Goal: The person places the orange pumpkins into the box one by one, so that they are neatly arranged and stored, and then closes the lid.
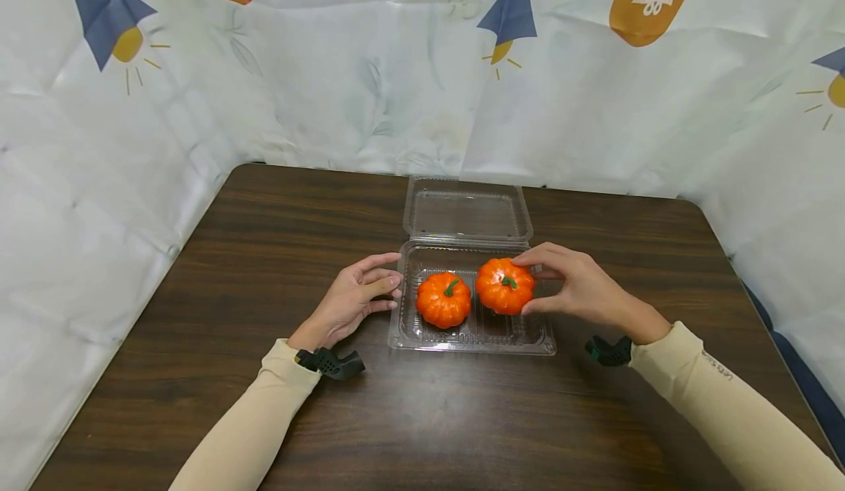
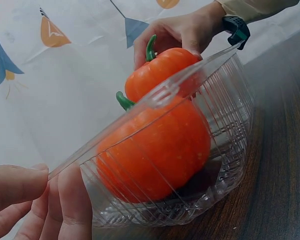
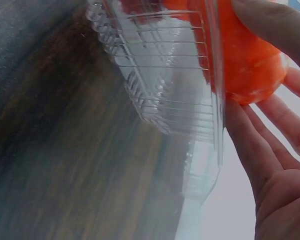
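A clear plastic clamshell container lies on the table with its lid folded back, away from me. One small orange pumpkin with a green stem sits in the left half of the base. My right hand grips a second orange pumpkin between thumb and fingers, over the right half. In the right wrist view this pumpkin shows above the container's rim. At the container's left side, my left hand pinches the rim between thumb and fingers, as the left wrist view shows.
The dark wood-grain table extends around the container. Behind and beside it hangs a pale printed cloth with blue and orange shapes. Both wrists wear black bands, the left band lying close over the tabletop.
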`<action>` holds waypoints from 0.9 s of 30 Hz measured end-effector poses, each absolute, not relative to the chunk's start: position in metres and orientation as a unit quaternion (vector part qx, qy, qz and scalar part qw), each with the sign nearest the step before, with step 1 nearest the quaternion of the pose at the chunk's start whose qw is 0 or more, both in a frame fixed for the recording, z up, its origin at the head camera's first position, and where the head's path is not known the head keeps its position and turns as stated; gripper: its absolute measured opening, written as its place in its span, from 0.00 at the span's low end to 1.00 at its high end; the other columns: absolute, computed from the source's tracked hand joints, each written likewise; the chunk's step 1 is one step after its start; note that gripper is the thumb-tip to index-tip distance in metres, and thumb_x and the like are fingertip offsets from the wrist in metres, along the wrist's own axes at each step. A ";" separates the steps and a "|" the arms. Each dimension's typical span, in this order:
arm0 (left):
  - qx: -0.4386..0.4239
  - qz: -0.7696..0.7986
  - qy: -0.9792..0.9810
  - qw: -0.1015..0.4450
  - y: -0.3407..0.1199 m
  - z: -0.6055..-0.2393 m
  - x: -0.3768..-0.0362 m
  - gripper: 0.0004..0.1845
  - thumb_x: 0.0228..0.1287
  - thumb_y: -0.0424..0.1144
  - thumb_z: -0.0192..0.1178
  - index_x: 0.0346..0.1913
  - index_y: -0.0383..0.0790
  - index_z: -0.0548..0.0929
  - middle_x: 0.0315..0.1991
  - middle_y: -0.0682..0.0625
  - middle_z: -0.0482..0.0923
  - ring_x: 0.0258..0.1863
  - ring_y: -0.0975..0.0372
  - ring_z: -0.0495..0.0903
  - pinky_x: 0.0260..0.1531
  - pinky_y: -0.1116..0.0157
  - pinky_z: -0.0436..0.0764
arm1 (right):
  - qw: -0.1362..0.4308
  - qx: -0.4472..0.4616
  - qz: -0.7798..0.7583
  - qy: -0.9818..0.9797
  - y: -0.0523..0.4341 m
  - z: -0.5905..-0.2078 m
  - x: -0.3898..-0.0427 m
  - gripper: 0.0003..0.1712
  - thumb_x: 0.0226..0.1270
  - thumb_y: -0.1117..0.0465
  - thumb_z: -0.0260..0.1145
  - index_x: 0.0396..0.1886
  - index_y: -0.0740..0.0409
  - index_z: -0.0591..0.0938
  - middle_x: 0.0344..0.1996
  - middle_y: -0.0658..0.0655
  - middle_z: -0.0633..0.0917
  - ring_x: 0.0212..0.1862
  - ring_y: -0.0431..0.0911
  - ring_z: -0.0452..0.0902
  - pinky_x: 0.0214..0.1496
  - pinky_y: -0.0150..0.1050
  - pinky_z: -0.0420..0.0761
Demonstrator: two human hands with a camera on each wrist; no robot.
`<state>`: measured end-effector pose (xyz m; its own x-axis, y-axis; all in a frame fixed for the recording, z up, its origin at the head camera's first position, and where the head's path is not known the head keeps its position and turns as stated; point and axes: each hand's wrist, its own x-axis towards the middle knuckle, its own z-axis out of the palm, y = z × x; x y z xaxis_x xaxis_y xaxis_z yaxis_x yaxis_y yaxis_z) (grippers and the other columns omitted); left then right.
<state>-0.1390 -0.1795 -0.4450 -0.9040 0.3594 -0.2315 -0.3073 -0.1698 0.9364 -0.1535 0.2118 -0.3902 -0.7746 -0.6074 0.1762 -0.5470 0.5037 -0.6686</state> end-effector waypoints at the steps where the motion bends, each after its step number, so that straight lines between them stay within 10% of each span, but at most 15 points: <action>1: 0.022 0.765 0.606 0.218 -0.180 -0.445 -0.139 0.32 0.74 0.32 0.62 0.77 0.38 0.65 0.45 0.55 0.86 0.37 0.65 0.87 0.41 0.67 0.90 | 0.046 -0.335 -0.363 0.868 0.211 -0.389 -0.154 0.42 0.43 0.56 0.88 0.62 0.49 0.82 0.60 0.51 0.83 0.60 0.43 0.82 0.58 0.43 0.88; 27: 0.008 0.758 0.613 0.222 -0.178 -0.444 -0.139 0.32 0.74 0.33 0.62 0.77 0.39 0.66 0.46 0.55 0.86 0.38 0.65 0.87 0.42 0.68 0.90 | 0.201 -0.360 -0.269 0.870 0.194 -0.375 -0.174 0.40 0.51 0.51 0.85 0.65 0.51 0.80 0.62 0.53 0.84 0.59 0.51 0.85 0.62 0.47 0.86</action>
